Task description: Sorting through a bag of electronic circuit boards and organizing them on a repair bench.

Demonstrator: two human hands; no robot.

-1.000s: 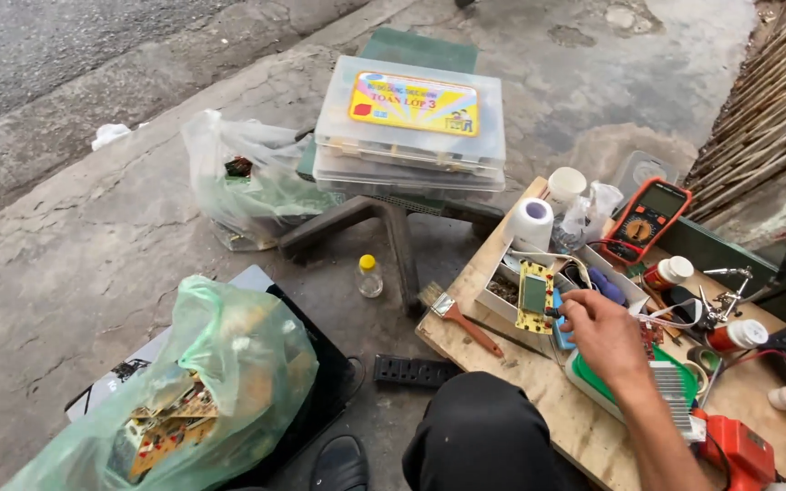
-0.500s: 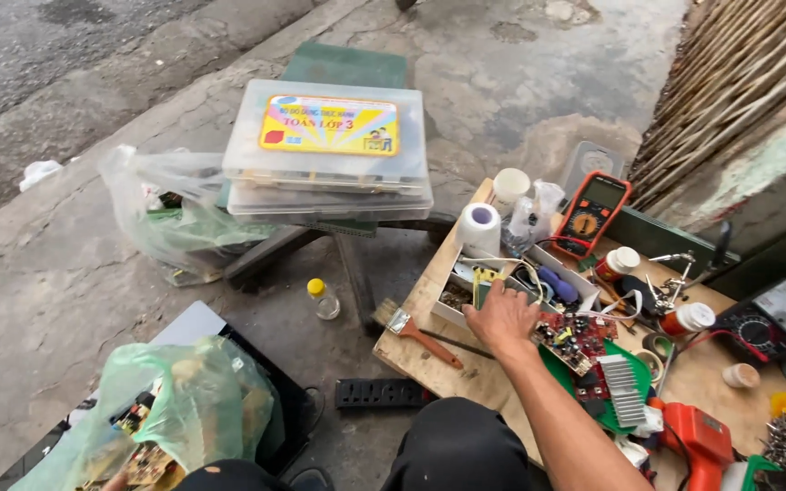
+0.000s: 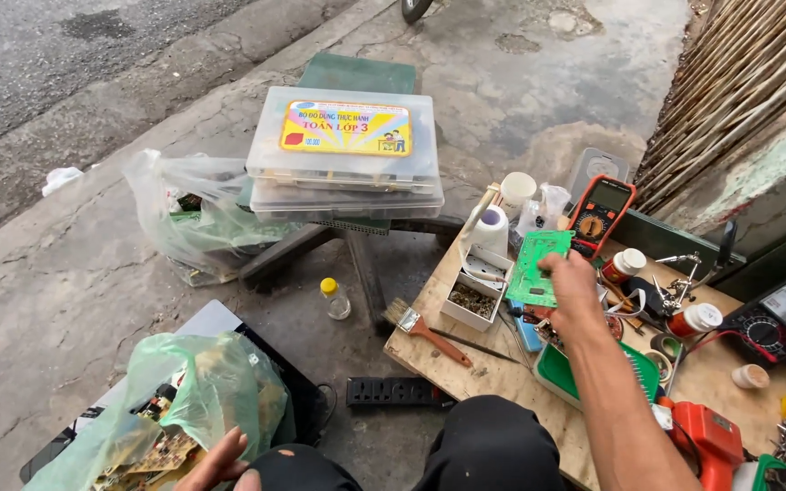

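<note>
The right hand (image 3: 573, 284) is now holding a green circuit board (image 3: 539, 265) lifted above the tabletop (image 3: 466, 368), with the fingers pinching its right edge. Half a second ago this hand was lying low among the parts, and the board was still resting on the small white box (image 3: 475, 295); so the board is judged to be just picked up and is now free in the air, just right of the white roll (image 3: 490, 227) and left of the orange multimeter (image 3: 598, 214). The left hand (image 3: 220, 465) is showing at the near edge, beside the green plastic bag (image 3: 202, 400) on the ground; its fingers are loosely spread and it is holding nothing that can be seen.

Near the white box a paint brush (image 3: 429, 332) is lying on the wood, and a green tray (image 3: 593, 375) is sitting under the right forearm. An orange tool (image 3: 707, 435) is resting at the near right.

The back side of the board is turned to the camera, so its components are hidden. The left hand is partly cut off by the picture edge. The things under the right wrist are tangled and hard to make out.
</note>
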